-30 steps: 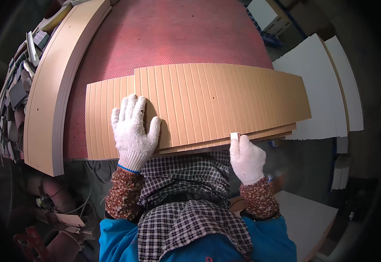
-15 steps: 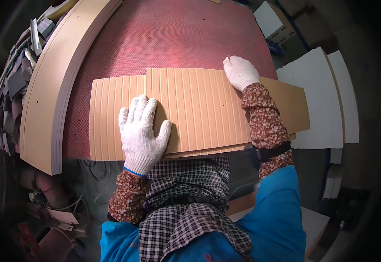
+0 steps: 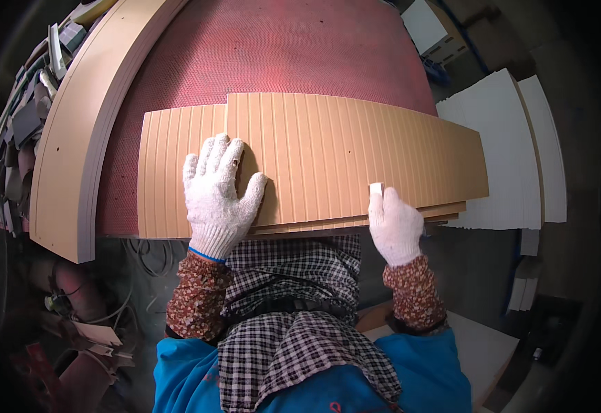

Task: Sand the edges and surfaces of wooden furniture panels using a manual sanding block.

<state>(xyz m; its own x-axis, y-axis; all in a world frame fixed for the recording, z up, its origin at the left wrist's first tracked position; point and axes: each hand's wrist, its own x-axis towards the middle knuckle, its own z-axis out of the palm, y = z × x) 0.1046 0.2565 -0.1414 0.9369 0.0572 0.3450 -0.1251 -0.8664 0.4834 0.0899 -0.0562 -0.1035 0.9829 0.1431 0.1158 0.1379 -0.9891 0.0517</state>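
A tan grooved board (image 3: 300, 151) lies across the near side of a red textured work surface, on top of other boards whose edges show below it. My left hand (image 3: 216, 189), in a white knit glove, rests flat on the board's left part with fingers stretched out and thumb apart. At the near edge, right of the middle, my gloved right hand (image 3: 395, 224) is closed in a pinch. A small flat white piece (image 3: 376, 188) sticks out past its fingertips over the board; its kind cannot be made out.
Long stacked tan panels (image 3: 73, 144) run along the left side of the red surface (image 3: 280, 55). Beyond them is a heap of offcuts (image 3: 28, 131). White sheets (image 3: 493, 151) stand at the right, with a white box-like stack (image 3: 431, 31) farther back. Cables hang below on the left.
My right hand has come from the board's far edge toward me to its near edge, with the white piece in its fingers. My left hand stays flat on the board.
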